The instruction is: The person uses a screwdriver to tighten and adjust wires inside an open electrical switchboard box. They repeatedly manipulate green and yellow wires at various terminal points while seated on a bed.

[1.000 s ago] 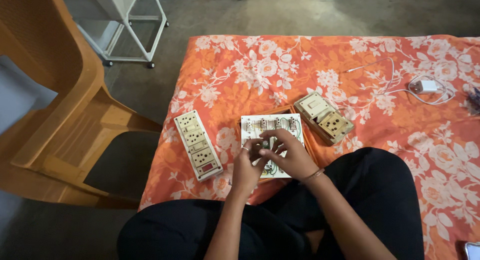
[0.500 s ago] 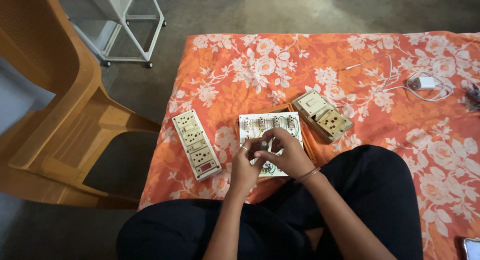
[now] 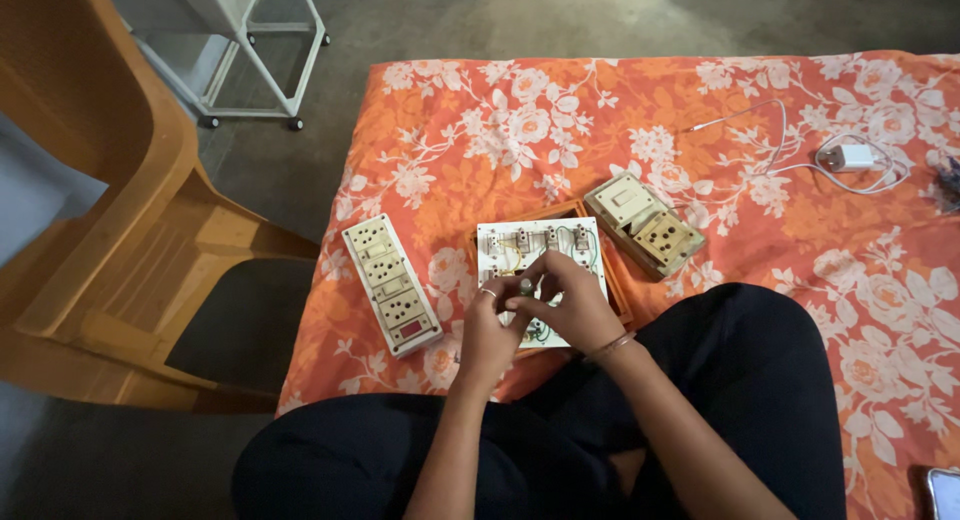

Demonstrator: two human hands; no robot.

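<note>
On the bed's orange floral sheet, going left to right: a long white switch-and-socket plate lies face up, then the opened switchboard panel, wiring side up, right in front of the knees. Left hand and right hand meet over it, fingers pinched around a small dark part. I'd guess the panel is light, stiff plastic with flimsy wires, so hold it by the edges. Beyond it are a wooden socket box and a white charger.
</note>
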